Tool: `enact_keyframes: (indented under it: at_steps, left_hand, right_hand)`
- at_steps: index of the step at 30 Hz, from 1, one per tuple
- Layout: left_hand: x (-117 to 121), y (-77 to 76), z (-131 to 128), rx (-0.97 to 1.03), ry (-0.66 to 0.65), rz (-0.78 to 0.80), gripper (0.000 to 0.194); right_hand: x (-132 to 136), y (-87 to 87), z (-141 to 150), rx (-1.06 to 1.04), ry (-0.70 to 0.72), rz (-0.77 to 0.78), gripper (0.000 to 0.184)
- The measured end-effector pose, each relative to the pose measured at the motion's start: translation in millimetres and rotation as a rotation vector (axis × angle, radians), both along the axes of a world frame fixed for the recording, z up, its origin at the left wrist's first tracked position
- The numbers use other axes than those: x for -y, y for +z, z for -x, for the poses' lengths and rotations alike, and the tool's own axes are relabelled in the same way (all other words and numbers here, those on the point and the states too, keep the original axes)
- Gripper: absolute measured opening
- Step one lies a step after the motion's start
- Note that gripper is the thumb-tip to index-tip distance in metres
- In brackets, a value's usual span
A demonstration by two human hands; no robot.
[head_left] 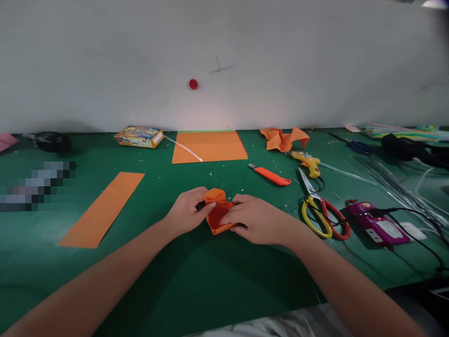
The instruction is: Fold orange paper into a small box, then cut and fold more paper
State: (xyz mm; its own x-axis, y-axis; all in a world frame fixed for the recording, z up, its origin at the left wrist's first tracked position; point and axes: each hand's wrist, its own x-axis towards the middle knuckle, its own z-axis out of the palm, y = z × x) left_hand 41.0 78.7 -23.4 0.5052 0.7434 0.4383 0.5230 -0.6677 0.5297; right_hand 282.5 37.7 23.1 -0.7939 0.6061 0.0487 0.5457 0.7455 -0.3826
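Orange paper piece [215, 220], folded into a small open hollow, sits between my hands over the middle of the desk [206, 285], well in from both the near and far edges. My left hand [185, 210] pinches its left side, thumb over the rim, other fingers curled outside. My right hand [257, 219] grips the right wall, fingertips dipping into the hollow. Whether the base touches the desk, I cannot tell. Handling, by my judgement: very light, almost no heft; thin walls, soft across the flats, stiffer along the creases; dry, unlikely to slip, but easily dented or torn at a fold. Best hold: corners and folded edges, thumb inside against fingers outside, light pressure; the middle of a wall would probably buckle, and the raised flap at the far side looks weakest. Nearby: a flat orange strip [103, 210] toward the desk's left edge, a cutter [270, 175] toward the far edge, scissors [321, 213] off to the right.
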Motion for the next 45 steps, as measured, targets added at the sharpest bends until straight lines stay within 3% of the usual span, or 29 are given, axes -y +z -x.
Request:
enact_keyframes:
  at_steps: [5, 14, 16, 19, 22, 24, 28, 33, 40, 45]
  left_hand:
    - [-1, 1.7, -1, 0.0, -0.024, 0.068, 0.024]
    - [0, 2.0, -3, 0.025, -0.029, 0.066, 0.02]
    - [0, 2.5, -3, 0.014, -0.025, 0.058, 0.019]
    - [2, 3.7, -5, 0.024, -0.01, 0.037, 0.017]
    - [5, 5.1, -7, 0.04, 0.029, 0.054, 0.013]
    - [6, 5.8, -8, 0.065, 0.03, 0.058, 0.011]
    - [5, 6.0, -9, 0.12, -0.058, -0.004, 0.015]
    - [5, 4.1, -10, 0.179, -0.118, -0.066, 0.009]
    - [3, -1.9, -9, 0.261, -0.2, -0.136, 0.023]
    - [4, 2.0, -8, 0.256, -0.222, -0.123, 0.027]
  right_hand:
    - [0, -0.3, -2, -0.042, 0.05, -0.003, 0.029]
    - [1, 7.5, -7, -0.252, 0.04, -0.023, 0.012]
    - [-1, 4.8, -6, -0.363, -0.023, -0.059, 0.013]
    - [-6, -3.9, -4, -0.499, -0.226, -0.04, 0.011]
    - [-12, -12.1, 0, -0.492, -0.39, 0.102, 0.015]
    - [-14, -14.8, 3, -0.48, -0.421, 0.203, 0.017]
    - [-15, -16.3, 10, -0.548, -0.429, 0.302, 0.014]
    - [-16, -20.9, 13, -0.628, -0.427, 0.271, 0.016]
    - [-15, -24.1, 12, -0.673, -0.381, 0.207, 0.029]
    - [-16, -26.4, 11, -0.676, -0.377, 0.213, 0.029]
